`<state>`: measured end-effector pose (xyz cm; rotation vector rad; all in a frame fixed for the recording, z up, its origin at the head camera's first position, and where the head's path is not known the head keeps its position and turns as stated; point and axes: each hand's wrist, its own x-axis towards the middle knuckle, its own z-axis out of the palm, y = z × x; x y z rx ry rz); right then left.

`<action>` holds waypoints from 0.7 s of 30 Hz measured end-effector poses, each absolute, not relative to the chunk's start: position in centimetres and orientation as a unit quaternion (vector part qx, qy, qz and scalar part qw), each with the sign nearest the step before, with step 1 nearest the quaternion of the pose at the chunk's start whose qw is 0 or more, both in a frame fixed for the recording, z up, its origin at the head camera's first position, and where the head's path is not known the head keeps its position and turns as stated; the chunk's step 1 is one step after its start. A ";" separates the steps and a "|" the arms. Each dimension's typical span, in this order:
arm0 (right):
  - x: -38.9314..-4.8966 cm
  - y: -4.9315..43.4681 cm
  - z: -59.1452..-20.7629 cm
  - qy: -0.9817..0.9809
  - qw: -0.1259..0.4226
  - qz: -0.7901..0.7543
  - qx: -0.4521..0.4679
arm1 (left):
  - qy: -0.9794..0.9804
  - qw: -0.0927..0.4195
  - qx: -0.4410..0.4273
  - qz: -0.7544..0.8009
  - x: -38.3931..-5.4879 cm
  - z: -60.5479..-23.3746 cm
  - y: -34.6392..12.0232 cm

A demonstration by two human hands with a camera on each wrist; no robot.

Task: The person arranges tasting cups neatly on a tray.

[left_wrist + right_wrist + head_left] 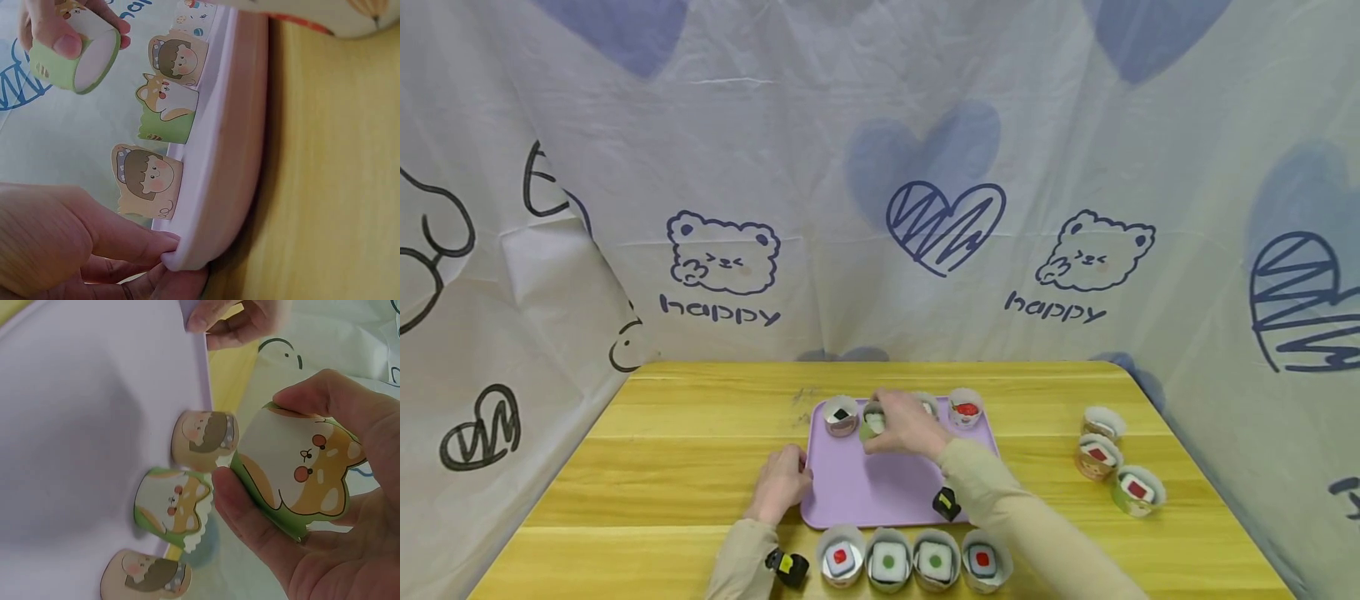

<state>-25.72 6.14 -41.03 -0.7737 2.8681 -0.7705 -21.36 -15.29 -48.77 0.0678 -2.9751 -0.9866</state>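
Observation:
My right hand (908,423) grips a green paper cup (300,469) printed with an orange-and-white dog, something whitish inside it. The hand holds this cup up over the far row of cups on a lilac tray (842,487). In that row stand a girl-face cup (150,178), another green dog cup (169,109) and a second girl-face cup (178,59). At the row's right end, a paper cup (966,408) has red inside. My left hand (782,483) pinches the tray's left rim between thumb and fingers.
Along the tray's near side stand several filled paper cups (889,562) with square, white-topped pieces. Three more cups (1097,457) are grouped at the right of the wooden table (700,467). A printed cloth (835,275) hangs behind the table.

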 end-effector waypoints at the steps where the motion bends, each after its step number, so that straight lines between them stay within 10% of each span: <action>1: -25.7 6.0 -41.1 0.933 0.041 -0.251 -0.253 | -0.949 0.005 0.022 -0.313 -21.3 -48.8 -15.3; 21: -25.5 1.9 -41.4 0.947 0.057 -0.198 -0.248 | -0.950 0.001 0.018 -0.311 -21.4 -48.7 -15.3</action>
